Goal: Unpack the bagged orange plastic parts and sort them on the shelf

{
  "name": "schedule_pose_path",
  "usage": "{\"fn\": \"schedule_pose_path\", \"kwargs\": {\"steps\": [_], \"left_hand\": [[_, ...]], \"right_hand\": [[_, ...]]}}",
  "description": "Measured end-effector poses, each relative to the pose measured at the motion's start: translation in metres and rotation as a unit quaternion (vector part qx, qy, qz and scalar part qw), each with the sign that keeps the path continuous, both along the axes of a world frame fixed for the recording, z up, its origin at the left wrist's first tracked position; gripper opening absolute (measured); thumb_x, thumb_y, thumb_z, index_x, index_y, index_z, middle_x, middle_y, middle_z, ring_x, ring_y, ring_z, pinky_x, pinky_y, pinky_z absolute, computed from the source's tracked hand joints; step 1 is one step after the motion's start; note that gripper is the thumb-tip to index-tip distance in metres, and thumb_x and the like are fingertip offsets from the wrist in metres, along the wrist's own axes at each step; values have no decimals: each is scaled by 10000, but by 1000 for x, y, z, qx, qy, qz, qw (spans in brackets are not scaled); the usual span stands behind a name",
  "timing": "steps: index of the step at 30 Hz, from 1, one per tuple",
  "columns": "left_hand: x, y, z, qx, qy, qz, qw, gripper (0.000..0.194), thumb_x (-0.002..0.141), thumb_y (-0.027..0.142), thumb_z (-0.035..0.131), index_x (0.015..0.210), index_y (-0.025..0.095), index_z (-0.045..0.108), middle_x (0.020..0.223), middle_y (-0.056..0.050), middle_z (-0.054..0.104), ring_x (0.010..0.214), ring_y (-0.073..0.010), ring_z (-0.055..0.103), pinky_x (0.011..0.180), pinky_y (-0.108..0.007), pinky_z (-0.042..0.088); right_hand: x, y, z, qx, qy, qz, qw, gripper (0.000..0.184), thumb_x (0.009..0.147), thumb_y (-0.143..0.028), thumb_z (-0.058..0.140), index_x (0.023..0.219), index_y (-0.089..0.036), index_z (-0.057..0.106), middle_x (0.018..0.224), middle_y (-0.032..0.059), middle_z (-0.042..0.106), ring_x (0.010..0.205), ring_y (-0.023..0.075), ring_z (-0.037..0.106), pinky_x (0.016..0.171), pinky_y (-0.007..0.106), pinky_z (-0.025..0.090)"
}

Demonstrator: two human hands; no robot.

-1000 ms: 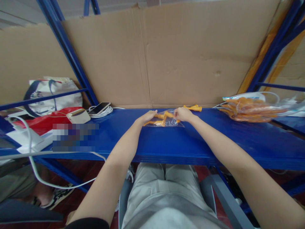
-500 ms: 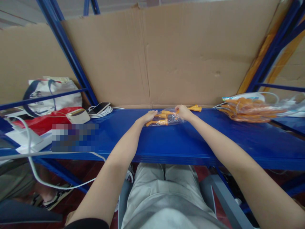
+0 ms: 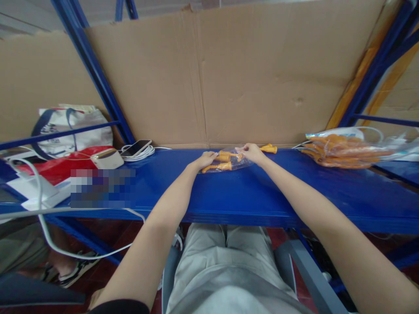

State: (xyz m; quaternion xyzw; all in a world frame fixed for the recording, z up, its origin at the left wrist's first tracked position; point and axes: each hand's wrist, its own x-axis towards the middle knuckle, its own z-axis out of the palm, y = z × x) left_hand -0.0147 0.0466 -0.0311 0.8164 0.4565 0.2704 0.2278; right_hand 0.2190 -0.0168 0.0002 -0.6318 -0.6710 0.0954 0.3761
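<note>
A clear plastic bag (image 3: pixel 240 164) lies on the blue shelf top (image 3: pixel 235 192), with several orange plastic pieces (image 3: pixel 225 166) inside, each with a flared end. My left hand (image 3: pixel 207 159) grips the bag's left end, fingers closed and partly hidden behind the thumb. At the other end my right hand (image 3: pixel 252 153) pinches the bag near its upper right edge. Another orange flared piece (image 3: pixel 269 148) lies just beyond my right hand, outside the bag, against the cardboard. Whether my right fingers hold anything besides the plastic is not visible.
Farther right rests a larger clear bag of orange pieces (image 3: pixel 343 150). To the left are a phone (image 3: pixel 137 148) on a coiled white cable, a pale box (image 3: pixel 107 159), a red bag (image 3: pixel 59 168) and a tote (image 3: pixel 78 131). Cardboard (image 3: pixel 262 78) closes off the back.
My right hand has shifted slightly left along the bag, its fingers extending further over it. The orange pieces inside have moved a little. My left hand stays nearly in place.
</note>
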Motion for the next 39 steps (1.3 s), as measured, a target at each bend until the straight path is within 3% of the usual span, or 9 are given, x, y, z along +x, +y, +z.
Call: {"fn": "schedule_pose_path", "kwargs": {"steps": [5, 9, 12, 15, 18, 25, 29, 33, 39], "left_hand": [[2, -1, 4, 7, 51, 4, 999, 415, 969, 380, 389, 1047, 108, 692, 1261, -171, 694, 1167, -276, 635, 1047, -375, 465], [6, 0, 4, 21, 106, 7, 994, 454, 976, 396, 348, 1080, 119, 692, 1272, -157, 693, 1192, -282, 617, 1056, -388, 461], [10, -4, 2, 23, 143, 54, 988, 516, 981, 418, 326, 1264, 103, 621, 1441, -183, 577, 1369, -310, 492, 1135, -442, 388], [15, -9, -2, 6, 142, 139, 980, 634, 974, 513, 339, 1476, 136, 430, 1597, -203, 380, 1502, -368, 297, 1178, -591, 276], [18, -8, -6, -19, 114, 173, 978, 746, 947, 595, 369, 1548, 161, 294, 1613, -233, 330, 1516, -401, 254, 1176, -638, 238], [16, -3, -9, 11, 108, 131, 986, 765, 911, 580, 459, 1543, 187, 285, 1611, -201, 355, 1498, -369, 320, 1197, -513, 286], [19, -8, -6, 13, 123, 111, 986, 764, 930, 546, 446, 1550, 139, 262, 1636, -209, 298, 1523, -349, 269, 1212, -480, 259], [20, -9, -6, 21, 122, 90, 988, 750, 934, 532, 453, 1546, 143, 261, 1639, -206, 292, 1528, -324, 263, 1216, -451, 248], [19, -6, -7, 18, 117, 79, 990, 747, 933, 533, 458, 1546, 153, 262, 1637, -200, 299, 1531, -314, 258, 1226, -438, 227]], "right_hand": [[-8, -9, 3, -127, 91, 70, 985, 523, 998, -479, 500, 564, -187, 518, 477, 24, 592, 481, 136, 613, 558, 220, 472], [-8, -16, 4, -199, 106, 47, 973, 376, 954, -380, 618, 652, -164, 554, 461, 15, 588, 397, 116, 588, 461, 182, 458], [-3, -18, 5, -225, 125, 20, 966, 258, 894, -318, 696, 740, -142, 588, 455, 7, 569, 388, 134, 591, 459, 212, 517], [0, -18, 3, -224, 170, 21, 960, 202, 846, -278, 748, 833, -136, 605, 496, 17, 591, 424, 163, 617, 514, 301, 594], [1, -17, 2, -217, 222, 39, 950, 104, 862, -171, 698, 891, -145, 602, 571, 34, 639, 502, 171, 655, 611, 361, 633], [11, -5, -1, -227, 324, 84, 914, 92, 850, -133, 680, 919, -156, 624, 662, 29, 646, 668, 150, 677, 753, 348, 620], [19, 1, 0, -208, 334, 65, 917, 35, 855, -168, 673, 872, -161, 644, 658, 26, 616, 686, 151, 658, 761, 330, 600], [13, -3, 2, -214, 330, 50, 918, 85, 845, -129, 669, 784, -164, 621, 592, -6, 575, 559, 108, 581, 643, 262, 576], [-7, -12, 4, -180, 252, 18, 951, 187, 757, 0, 646, 699, -170, 594, 522, -19, 578, 483, 108, 555, 586, 239, 540]]}}
